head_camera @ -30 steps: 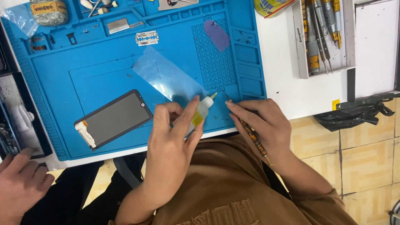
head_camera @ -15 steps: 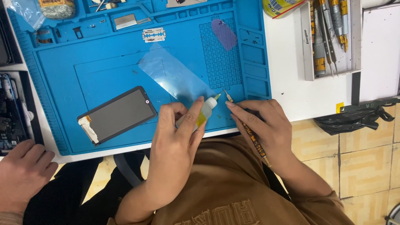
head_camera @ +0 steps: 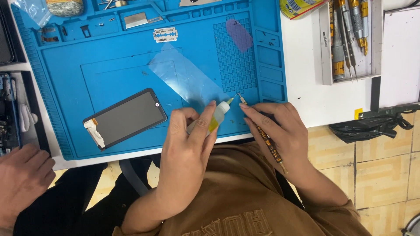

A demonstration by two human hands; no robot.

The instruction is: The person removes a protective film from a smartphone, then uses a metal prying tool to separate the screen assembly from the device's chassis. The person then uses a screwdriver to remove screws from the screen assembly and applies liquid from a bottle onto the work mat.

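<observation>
Holding a small glue bottle [head_camera: 216,117], the left hand [head_camera: 188,153] grips tight; the right hand [head_camera: 280,131] pinches a screwdriver [head_camera: 262,131].

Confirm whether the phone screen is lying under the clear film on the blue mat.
No, the phone screen lies apart from the clear film, lower left on the blue mat.

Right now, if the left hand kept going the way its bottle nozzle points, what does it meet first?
The left hand holds a small bottle aimed up and right. First in that line is the metal tip of the tool in the right hand, just ahead on the blue mat. Height is unclear, so the nozzle may pass beside it.
</observation>
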